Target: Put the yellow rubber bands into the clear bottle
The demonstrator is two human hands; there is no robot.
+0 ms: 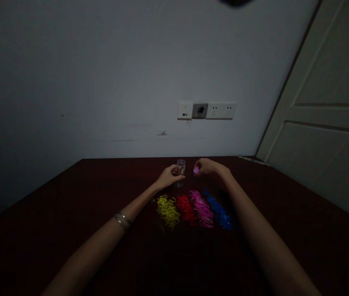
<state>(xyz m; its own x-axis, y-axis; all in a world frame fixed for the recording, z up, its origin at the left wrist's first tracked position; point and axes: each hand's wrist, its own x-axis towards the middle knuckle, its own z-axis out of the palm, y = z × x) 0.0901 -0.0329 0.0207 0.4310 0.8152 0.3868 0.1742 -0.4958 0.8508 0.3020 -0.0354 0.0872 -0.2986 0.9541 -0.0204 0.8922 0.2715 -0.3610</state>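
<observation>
My left hand [168,178] is wrapped round a small clear jar [180,165], which stands upright on the dark red table. No lid shows on its rim. To the right of the jar, my right hand [205,166] pinches a small pink object [196,170], perhaps a lid; its exact kind is too dim to tell. Nearer to me lie piles of thin coloured strips or bands: a yellow pile [168,211], a red pile [187,210], a pink pile [202,209] and a blue pile [219,210], side by side between my forearms.
The dark red table [115,176] meets a pale wall [115,82] at its back edge. Wall sockets [220,110] are set above the table. On the right, a white panelled door [322,123] stands beside the table. The light is dim.
</observation>
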